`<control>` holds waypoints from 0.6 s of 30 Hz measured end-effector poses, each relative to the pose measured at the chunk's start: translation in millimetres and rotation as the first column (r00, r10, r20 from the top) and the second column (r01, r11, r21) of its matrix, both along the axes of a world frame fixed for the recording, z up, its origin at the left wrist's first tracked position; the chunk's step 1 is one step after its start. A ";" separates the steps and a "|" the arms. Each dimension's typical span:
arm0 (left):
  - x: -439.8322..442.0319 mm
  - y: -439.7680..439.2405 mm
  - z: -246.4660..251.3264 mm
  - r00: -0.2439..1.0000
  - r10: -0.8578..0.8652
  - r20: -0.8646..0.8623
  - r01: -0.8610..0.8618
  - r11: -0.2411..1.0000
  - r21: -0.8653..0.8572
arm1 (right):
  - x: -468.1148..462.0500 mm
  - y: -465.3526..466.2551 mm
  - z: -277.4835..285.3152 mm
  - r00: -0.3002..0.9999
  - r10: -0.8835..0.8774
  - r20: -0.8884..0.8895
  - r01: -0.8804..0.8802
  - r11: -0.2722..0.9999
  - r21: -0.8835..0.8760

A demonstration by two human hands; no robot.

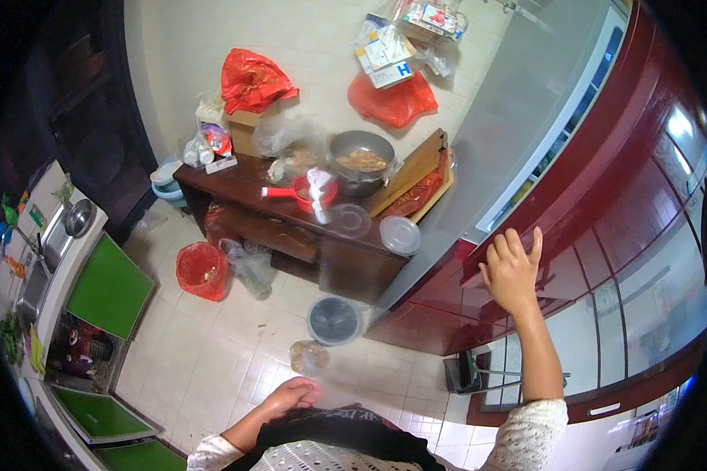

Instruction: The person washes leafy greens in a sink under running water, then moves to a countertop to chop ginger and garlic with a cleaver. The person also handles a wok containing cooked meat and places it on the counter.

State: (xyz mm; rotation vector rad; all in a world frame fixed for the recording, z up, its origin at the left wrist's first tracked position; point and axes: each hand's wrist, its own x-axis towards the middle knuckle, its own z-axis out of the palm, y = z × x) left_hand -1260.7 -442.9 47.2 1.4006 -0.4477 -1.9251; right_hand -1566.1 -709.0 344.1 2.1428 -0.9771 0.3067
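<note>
My right hand [512, 268] is at the edge of a glossy dark red refrigerator door [571, 235], fingers bent over it and one finger sticking out. Above the hand the door stands ajar, and a strip of lit shelves [557, 156] shows in the gap beside the grey side panel [506, 112]. Low in front of my body, my left hand [291, 393] is loosely curled and slightly blurred. Whether anything is inside its fingers is hidden. A dark apron [336, 433] covers the front of my white knit top.
A dark wooden cabinet [241, 176] bears a grey pan [362, 159] of food, a red strainer [312, 189] and plastic lids [399, 235]. On the tiled floor stand a grey bucket [333, 319], a bag [310, 357] and a red-lined bin [201, 271]. Green cupboard doors [110, 285] hang open at left.
</note>
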 end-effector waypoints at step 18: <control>10.2 -17.4 0.3 0.616 0.782 0.095 -0.776 0.583 0.240 | 158.4 -189.0 -182.3 0.397 -0.260 0.880 -0.637 0.613 0.468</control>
